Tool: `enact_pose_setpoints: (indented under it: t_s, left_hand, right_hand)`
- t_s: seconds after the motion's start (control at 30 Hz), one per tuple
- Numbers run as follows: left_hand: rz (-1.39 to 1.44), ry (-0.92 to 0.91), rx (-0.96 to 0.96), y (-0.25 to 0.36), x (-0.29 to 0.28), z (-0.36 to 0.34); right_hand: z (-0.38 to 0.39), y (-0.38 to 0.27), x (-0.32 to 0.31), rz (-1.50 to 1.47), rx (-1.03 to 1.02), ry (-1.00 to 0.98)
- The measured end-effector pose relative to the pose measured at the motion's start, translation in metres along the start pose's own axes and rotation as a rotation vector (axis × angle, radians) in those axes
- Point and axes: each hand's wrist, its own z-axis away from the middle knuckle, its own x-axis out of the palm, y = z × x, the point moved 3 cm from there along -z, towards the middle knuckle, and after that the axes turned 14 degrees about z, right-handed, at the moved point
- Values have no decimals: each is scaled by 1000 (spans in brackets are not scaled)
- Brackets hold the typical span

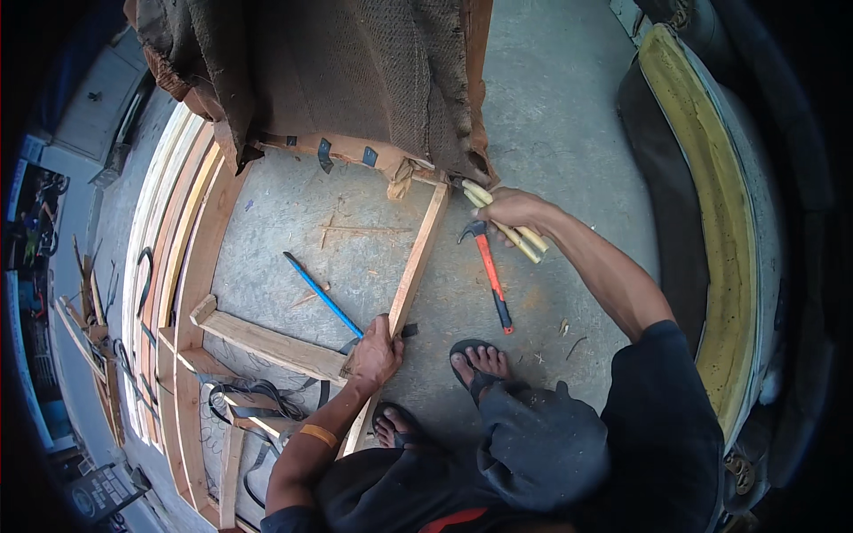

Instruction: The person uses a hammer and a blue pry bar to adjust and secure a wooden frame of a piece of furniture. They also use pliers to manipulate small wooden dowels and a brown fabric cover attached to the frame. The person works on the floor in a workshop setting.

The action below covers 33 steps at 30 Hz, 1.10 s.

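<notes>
My right hand (511,210) is closed round a pair of pliers (530,240) with pale yellow handles. Their far end reaches the corner of the wooden frame, where brown fabric (364,71) hangs, but the jaws are too small to make out. My left hand (375,357) is wrapped round a long wooden rail (418,258) of that frame, lower down. On the concrete between the rail and my right foot lies a claw hammer (490,271) with an orange-red and black handle. A blue pry bar (322,293) rests inside the frame, its lower end near my left hand.
Curved wooden frame parts (197,240) and a crosspiece (275,345) stand at the left, with black straps (258,400) and wire springs. A yellow foam cushion (711,213) lines the right side. Wood scraps (364,229) litter the concrete floor; my sandalled feet are close by.
</notes>
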Motion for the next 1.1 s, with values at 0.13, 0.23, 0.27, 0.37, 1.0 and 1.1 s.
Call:
enact_pose_setpoints:
  t_s: [0.13, 0.23, 0.27, 0.37, 1.0, 1.1]
  left_hand:
    - [-8, -8, 10, 2, 3, -2]
    - [3, -22, -23, 3, 1, 0]
    - [7, -27, -35, 2, 1, 1]
    - [-4, -13, 8, 2, 0, 1]
    - [8, -39, 3, 5, -3, -1]
    - [20, -51, -11, 7, -5, 0]
  right_hand:
    - [-23, 16, 55, -380, -32, 103]
    - [-28, 9, 73, -478, -40, 195]
    - [-32, 11, 78, -485, -58, 195]
    - [-33, 12, 87, -550, -122, 231]
    - [-19, -12, 111, -1328, -454, -237]
    - [-31, -16, 114, -1425, -386, -192]
